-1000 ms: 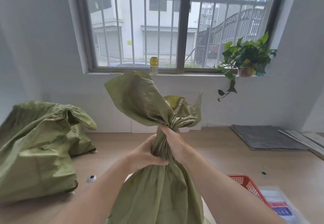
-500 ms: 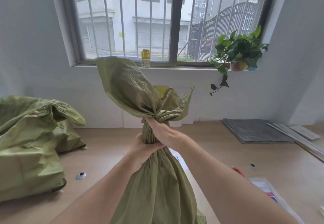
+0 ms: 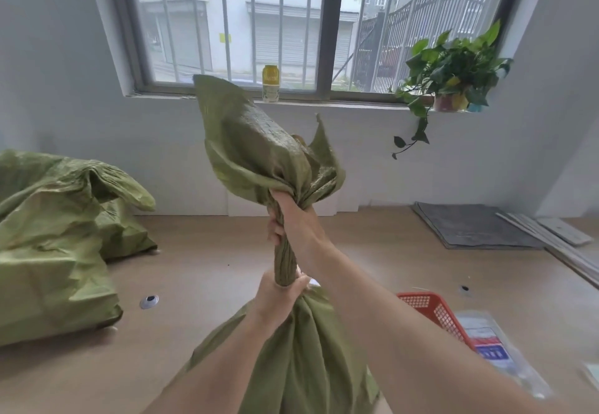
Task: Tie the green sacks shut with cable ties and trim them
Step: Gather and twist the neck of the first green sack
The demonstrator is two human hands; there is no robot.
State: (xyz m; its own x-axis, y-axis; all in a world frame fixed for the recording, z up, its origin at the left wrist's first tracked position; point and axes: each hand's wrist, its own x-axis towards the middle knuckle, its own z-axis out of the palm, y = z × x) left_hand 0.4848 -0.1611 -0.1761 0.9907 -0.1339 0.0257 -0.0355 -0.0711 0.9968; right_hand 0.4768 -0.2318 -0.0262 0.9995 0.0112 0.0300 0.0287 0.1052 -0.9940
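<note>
Nearest, the soft green woven-plastic sack point(image 3: 291, 365) stands at the near edge of the pale wooden worktop point(image 3: 210, 268), its neck twisted into a tight rope. The left hand point(image 3: 275, 303) wraps its fingers round the base of that twist. The right hand point(image 3: 291, 219) grips it higher, under the flared mouth. The weave looks light, limp and slippery, so a tie belongs on the bunched neck between the hands. To the right lies a clear packet point(image 3: 496, 349), possibly ties, and far left a second green sack point(image 3: 55, 245).

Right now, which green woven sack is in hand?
The upright green woven sack at centre: left hand and right hand grip its twisted neck. The crumpled green sack lies untouched on the wooden table, left.
</note>
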